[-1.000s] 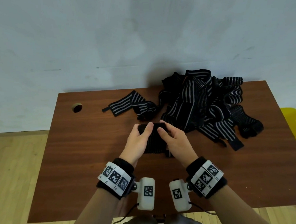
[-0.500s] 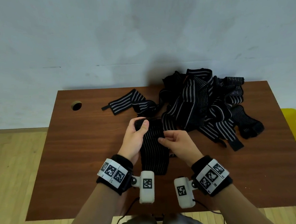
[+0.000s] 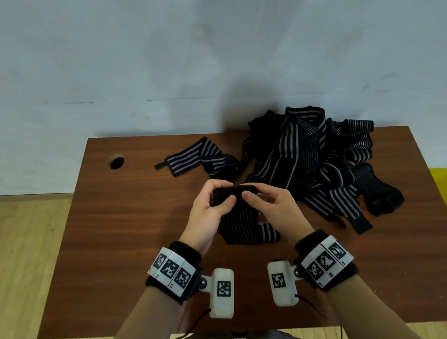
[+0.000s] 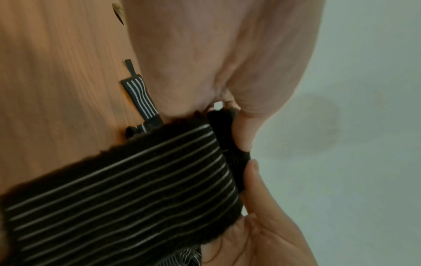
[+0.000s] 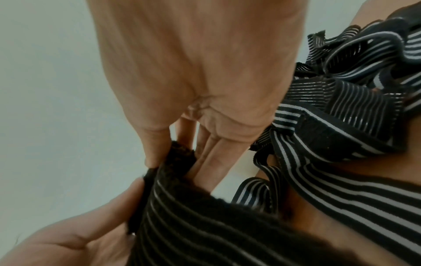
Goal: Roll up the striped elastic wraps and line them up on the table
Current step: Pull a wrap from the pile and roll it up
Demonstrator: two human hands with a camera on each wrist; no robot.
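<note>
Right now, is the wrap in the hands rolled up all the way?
No. Only the wrap's top end is rolled between both hands; the rest hangs loose.

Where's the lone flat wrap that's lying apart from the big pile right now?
In the head view the flat wrap lies at the table's far middle, left of the tangled pile, beyond both hands and right of the round hole.

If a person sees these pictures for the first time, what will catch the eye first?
Probably the two hands at the table's middle: the left hand and right hand pinch the rolled top end of one striped wrap. Behind them, right of centre, lies a tangled pile of striped wraps on the brown table.
</note>
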